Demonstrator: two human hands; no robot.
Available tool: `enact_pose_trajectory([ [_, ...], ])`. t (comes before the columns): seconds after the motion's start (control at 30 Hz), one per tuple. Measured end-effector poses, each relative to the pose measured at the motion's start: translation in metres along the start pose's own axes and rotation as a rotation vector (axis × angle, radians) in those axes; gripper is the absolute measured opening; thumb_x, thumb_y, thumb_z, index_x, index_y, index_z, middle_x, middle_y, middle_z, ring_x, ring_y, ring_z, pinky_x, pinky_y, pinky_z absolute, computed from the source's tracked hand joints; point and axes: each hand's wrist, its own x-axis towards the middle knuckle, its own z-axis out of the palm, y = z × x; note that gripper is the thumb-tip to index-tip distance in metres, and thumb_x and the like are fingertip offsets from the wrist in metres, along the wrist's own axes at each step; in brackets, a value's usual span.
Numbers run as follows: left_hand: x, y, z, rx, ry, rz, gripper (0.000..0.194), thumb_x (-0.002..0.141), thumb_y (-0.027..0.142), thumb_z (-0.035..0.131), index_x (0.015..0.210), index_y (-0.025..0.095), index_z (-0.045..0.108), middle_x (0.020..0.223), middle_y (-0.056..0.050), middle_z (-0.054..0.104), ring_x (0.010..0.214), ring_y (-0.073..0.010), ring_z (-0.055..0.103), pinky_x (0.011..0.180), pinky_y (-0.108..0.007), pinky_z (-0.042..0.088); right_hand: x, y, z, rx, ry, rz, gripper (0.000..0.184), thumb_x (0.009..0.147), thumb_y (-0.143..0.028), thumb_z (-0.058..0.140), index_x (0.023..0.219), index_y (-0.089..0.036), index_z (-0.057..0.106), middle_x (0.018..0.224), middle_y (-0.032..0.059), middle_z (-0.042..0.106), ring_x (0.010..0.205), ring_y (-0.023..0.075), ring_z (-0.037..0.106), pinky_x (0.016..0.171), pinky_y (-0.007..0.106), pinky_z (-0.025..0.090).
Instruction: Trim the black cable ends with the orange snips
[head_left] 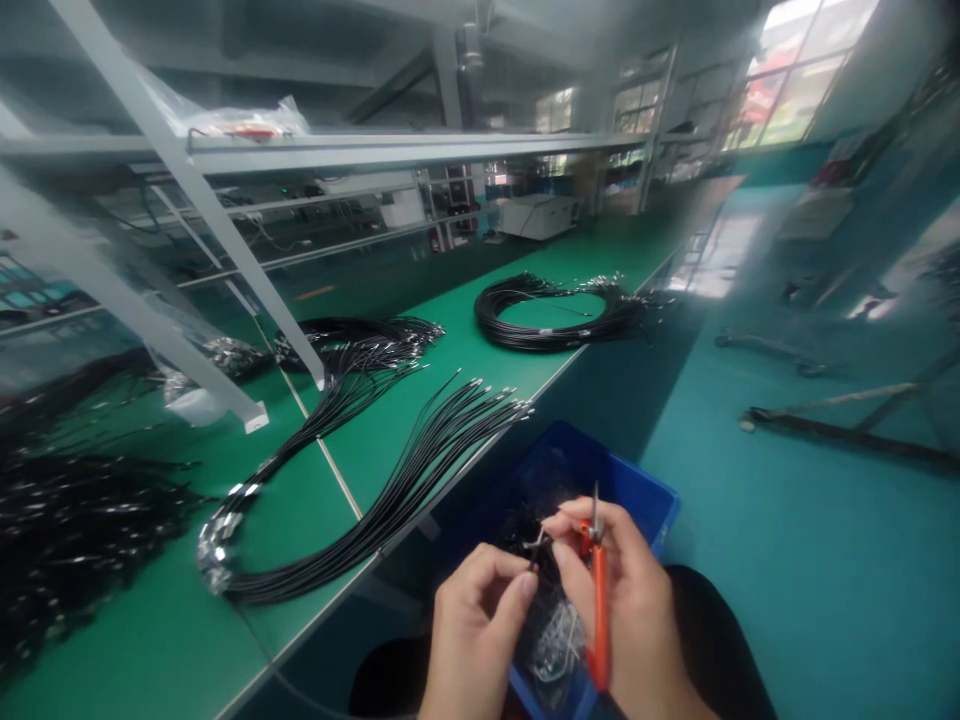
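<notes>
My left hand (484, 620) is closed, with thumb and forefinger pinching the end of a thin black cable (534, 563). Close beside it, my right hand (626, 590) is wrapped around red-handled scissors (600, 610), their narrow metal tip pointing up. Its thumb and forefinger also meet near a small whitish piece (537, 540) by the cable end; whether they grip it I cannot tell. Both hands are over a blue bin (660, 500) that holds clear plastic bags and small dark and whitish bits.
On the green bench (442, 400) lie a curved bundle of black cables (322, 570), a coiled bundle (517, 335), another bundle (360, 340) and a dark cable heap (90, 530). White shelf posts (225, 250) rise from the bench. A wheeled stand (840, 430) is on the right-hand floor.
</notes>
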Motion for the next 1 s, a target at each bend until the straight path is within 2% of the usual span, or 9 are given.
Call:
enact_pose_trajectory([
  [0.1, -0.003, 0.004, 0.002, 0.124, 0.074, 0.076, 0.014, 0.074, 0.025, 0.064, 0.063, 0.018, 0.064, 0.062, -0.001, 0.058, 0.057, -0.015, 0.051, 0.054, -0.022, 0.038, 0.0, -0.003, -0.002, 0.03, 0.038, -0.031, 0.015, 0.079, -0.022, 0.062, 0.091, -0.028, 0.055, 0.079, -0.0004, 0.065, 0.075, 0.0164, 0.062, 0.069, 0.026, 0.05],
  [0.27, -0.005, 0.003, 0.004, 0.175, 0.076, 0.124, 0.015, 0.075, 0.024, 0.062, 0.061, 0.018, 0.062, 0.06, -0.001, 0.056, 0.054, -0.014, 0.048, 0.051, -0.022, 0.036, 0.002, -0.006, 0.0, 0.088, -0.005, 0.027, 0.017, 0.077, -0.022, 0.065, 0.089, -0.028, 0.054, 0.074, -0.0027, 0.062, 0.068, 0.0137, 0.061, 0.065, 0.022, 0.051],
  [0.4, -0.005, 0.003, 0.003, 0.156, 0.051, 0.113, 0.017, 0.076, 0.026, 0.062, 0.061, 0.017, 0.062, 0.06, -0.001, 0.055, 0.054, -0.0137, 0.048, 0.052, -0.022, 0.036, 0.002, -0.005, 0.002, 0.127, -0.041, 0.041, 0.018, 0.076, -0.02, 0.063, 0.089, -0.027, 0.054, 0.071, -0.0036, 0.062, 0.065, 0.0128, 0.06, 0.063, 0.021, 0.05],
  [0.7, -0.007, 0.006, 0.002, 0.079, 0.033, 0.081, 0.019, 0.076, 0.029, 0.063, 0.062, 0.015, 0.062, 0.061, 0.0, 0.053, 0.057, -0.0128, 0.046, 0.054, -0.021, 0.036, 0.0, -0.014, 0.007, 0.219, -0.018, 0.095, 0.018, 0.073, -0.017, 0.062, 0.088, -0.025, 0.054, 0.07, -0.0045, 0.062, 0.065, 0.0111, 0.059, 0.064, 0.018, 0.049],
  [0.77, -0.006, 0.003, 0.001, -0.001, 0.02, 0.05, 0.02, 0.076, 0.03, 0.064, 0.063, 0.015, 0.062, 0.061, 0.0, 0.053, 0.057, -0.012, 0.045, 0.054, -0.021, 0.035, -0.001, -0.013, 0.008, 0.211, -0.03, 0.089, 0.018, 0.073, -0.016, 0.061, 0.087, -0.025, 0.053, 0.069, -0.0047, 0.061, 0.064, 0.011, 0.059, 0.063, 0.018, 0.049],
  [0.9, -0.001, -0.004, -0.003, -0.243, -0.107, -0.106, 0.025, 0.075, 0.036, 0.065, 0.065, 0.014, 0.061, 0.058, 0.001, 0.052, 0.047, -0.0065, 0.035, 0.045, -0.018, 0.026, -0.001, -0.003, 0.005, 0.099, -0.038, 0.081, 0.018, 0.073, -0.015, 0.06, 0.086, -0.025, 0.053, 0.066, -0.0057, 0.058, 0.059, 0.0104, 0.058, 0.058, 0.017, 0.049],
  [1.0, 0.002, -0.005, -0.004, -0.376, -0.147, -0.21, 0.027, 0.073, 0.039, 0.066, 0.067, 0.012, 0.063, 0.054, 0.002, 0.051, 0.043, -0.0043, 0.028, 0.042, -0.018, 0.018, 0.0, 0.002, 0.0, 0.011, -0.026, 0.038, 0.017, 0.076, -0.017, 0.059, 0.089, -0.025, 0.053, 0.073, -0.004, 0.061, 0.066, 0.0117, 0.061, 0.063, 0.019, 0.05],
])
